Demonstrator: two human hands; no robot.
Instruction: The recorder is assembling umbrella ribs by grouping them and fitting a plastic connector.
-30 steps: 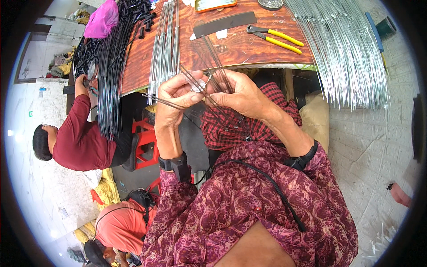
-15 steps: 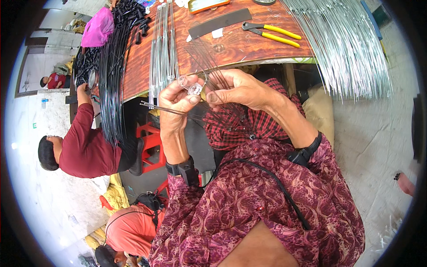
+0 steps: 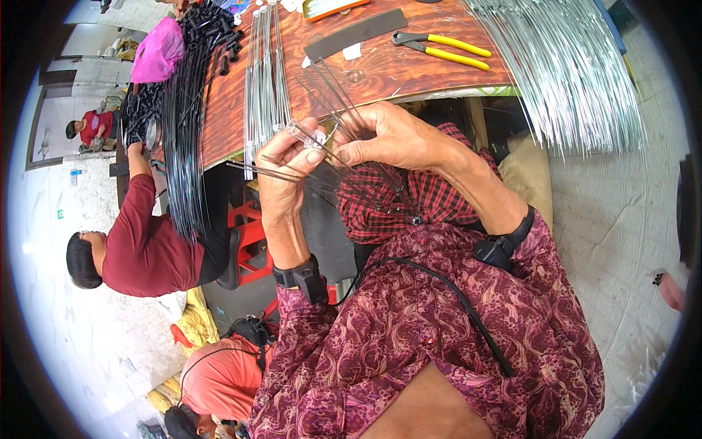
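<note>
Landmark: pliers [image 3: 457,59] with yellow handles, lying on the wooden table [image 3: 380,79]. Both hands are held up nearer the wearer than the pliers and to their left. Left hand [image 3: 281,164]: thumb and fingertips closed in a narrow pinch on a small clear plastic piece [image 3: 314,138], which sits left of and nearer than the pliers. Right hand [image 3: 398,140]: thumb and fingers closed on thin dark rods [image 3: 342,95], fanned, their far ends pointing toward the table left of the pliers. Hands nearly meet; contact between rods and clear piece cannot be made out. More rods cross the left hand; whether it grips them cannot be told. Checked cloth [image 3: 439,208] on the lap, nearer than the pliers. Just left of the pliers: a dark flat bar [image 3: 356,35] and a white scrap [image 3: 352,52]; beyond the bar, an orange-rimmed tray [image 3: 338,12]. Farther left: a bundle of pale rods [image 3: 263,80], then black rods [image 3: 184,139] and a pink bag [image 3: 158,51]. Right of the pliers: silver wires [image 3: 563,80] overhanging the edge. Well left and nearer: a person in dark red [image 3: 157,252].
</note>
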